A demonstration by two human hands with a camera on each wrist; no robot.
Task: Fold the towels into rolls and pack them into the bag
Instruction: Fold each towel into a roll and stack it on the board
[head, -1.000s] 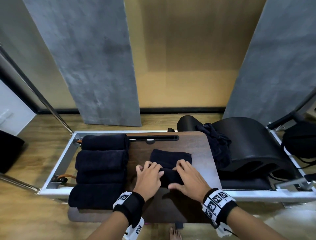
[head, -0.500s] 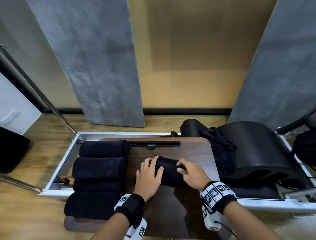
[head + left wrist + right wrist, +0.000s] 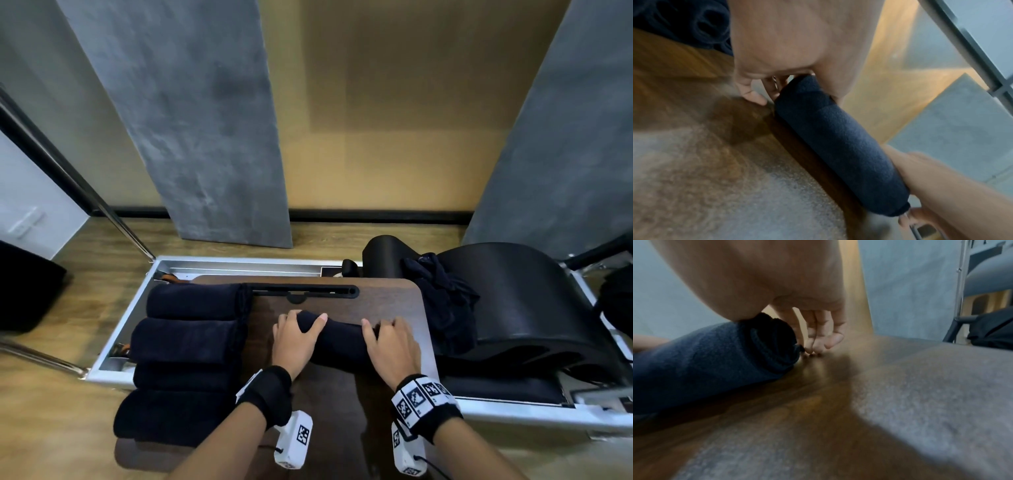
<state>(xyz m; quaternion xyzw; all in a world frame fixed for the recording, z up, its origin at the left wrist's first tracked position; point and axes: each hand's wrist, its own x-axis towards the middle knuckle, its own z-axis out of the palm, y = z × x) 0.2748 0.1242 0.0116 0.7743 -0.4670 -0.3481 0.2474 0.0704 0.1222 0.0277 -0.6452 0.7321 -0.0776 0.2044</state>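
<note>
- Far left: four rolled towels (image 3: 186,356), dark navy, lie side by side in a row on the left part of the wooden board (image 3: 394,301) and over the metal frame (image 3: 113,339). Judged finished; none packed.
- Centre: a fifth towel (image 3: 337,339) lies across the board as a full roll, with no flat tail showing in the head view. Rolling looks just about done.
- Left hand (image 3: 296,337) sits on the roll's left end, thumb hooked over the top, fingers curled down past the end to the board.
- Right hand (image 3: 390,346) cups the right end; in the right wrist view its fingertips (image 3: 818,345) touch the board just beyond the roll's spiral end (image 3: 774,340).
- Right of the board: a loose heap of dark cloth (image 3: 442,308) rests against a black padded barrel (image 3: 527,308), probably towels awaiting rolling.
- Far right edge: a black shape (image 3: 616,301), possibly the bag; too cropped to tell. Another dark object sits at the far left edge.
- Left to do: settle this roll, roll the heap, pack everything.
- Obstacles: nothing blocks the hands; the finished row crowds the board's left side.
</note>
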